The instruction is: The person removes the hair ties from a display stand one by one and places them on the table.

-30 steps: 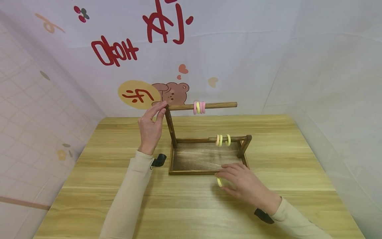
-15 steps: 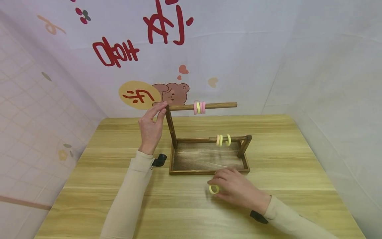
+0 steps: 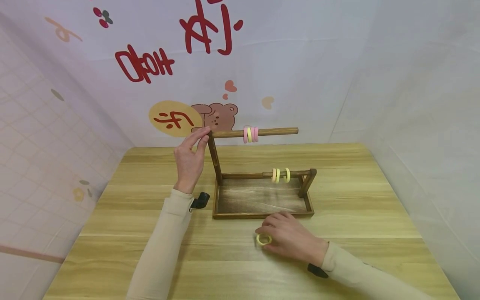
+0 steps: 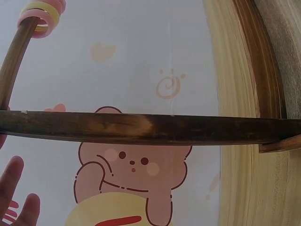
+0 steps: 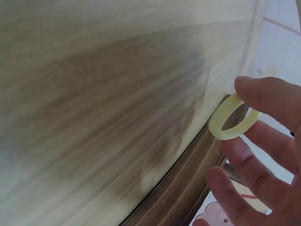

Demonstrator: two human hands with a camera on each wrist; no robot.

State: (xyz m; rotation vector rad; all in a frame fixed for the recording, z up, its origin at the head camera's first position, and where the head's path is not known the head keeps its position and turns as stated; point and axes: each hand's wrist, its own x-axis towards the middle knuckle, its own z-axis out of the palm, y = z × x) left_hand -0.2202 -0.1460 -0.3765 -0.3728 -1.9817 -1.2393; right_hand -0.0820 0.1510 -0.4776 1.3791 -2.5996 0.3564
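Pinching a pale-yellow, round, plastic-looking ring [image 5: 217,123] in the fingers [image 5: 249,162] of the right hand [image 3: 290,236], near a dark-brown wooden rack [image 3: 258,198] (gripping its post [image 3: 214,160] with the left hand [image 3: 189,162]); seemingly hanging rings, next needing alignment with a bar [image 3: 279,132].

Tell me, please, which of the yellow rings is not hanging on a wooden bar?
The yellow ring pinched in the right grip, in front of the rack; the other yellow rings hang on its upper bar and lower bar.
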